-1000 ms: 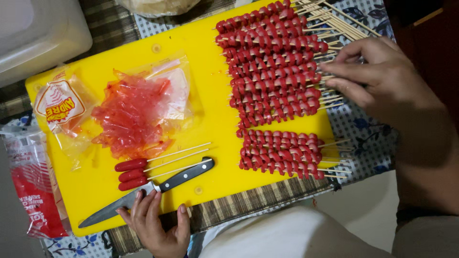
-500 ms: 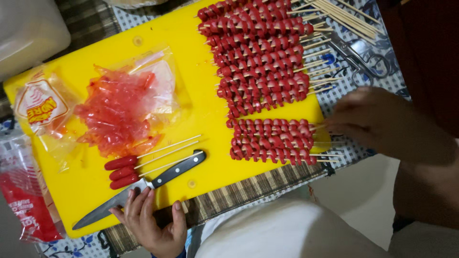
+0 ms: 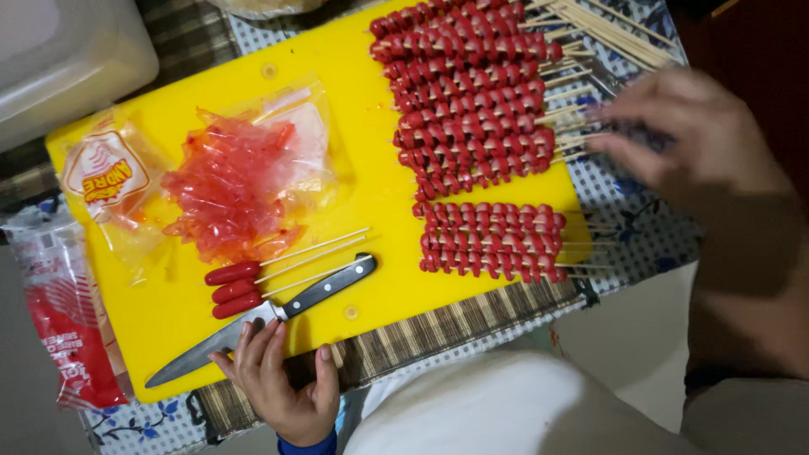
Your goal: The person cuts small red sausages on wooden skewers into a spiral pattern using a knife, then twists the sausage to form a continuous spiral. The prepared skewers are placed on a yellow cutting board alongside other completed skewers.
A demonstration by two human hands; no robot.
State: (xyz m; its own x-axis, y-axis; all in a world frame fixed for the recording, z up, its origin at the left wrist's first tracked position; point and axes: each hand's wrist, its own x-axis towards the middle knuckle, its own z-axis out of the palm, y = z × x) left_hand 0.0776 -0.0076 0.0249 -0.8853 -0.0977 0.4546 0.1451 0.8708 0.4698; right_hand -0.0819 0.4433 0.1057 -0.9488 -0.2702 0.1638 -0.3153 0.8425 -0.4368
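Skewers [image 3: 472, 109] lie loaded along the yellow board's [image 3: 371, 194] right edge; three sausages [image 3: 232, 288] and bare sticks [image 3: 312, 253] remain near its front edge. I see my right hand [image 3: 699, 139] over the stick ends, fingers [image 3: 624, 156] spread, empty.

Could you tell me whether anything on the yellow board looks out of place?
Yes: the knife lies askew on the yellow board, with its blade tip at the near edge, right beside a small hand. Torn red wrappers are heaped loosely mid-board.
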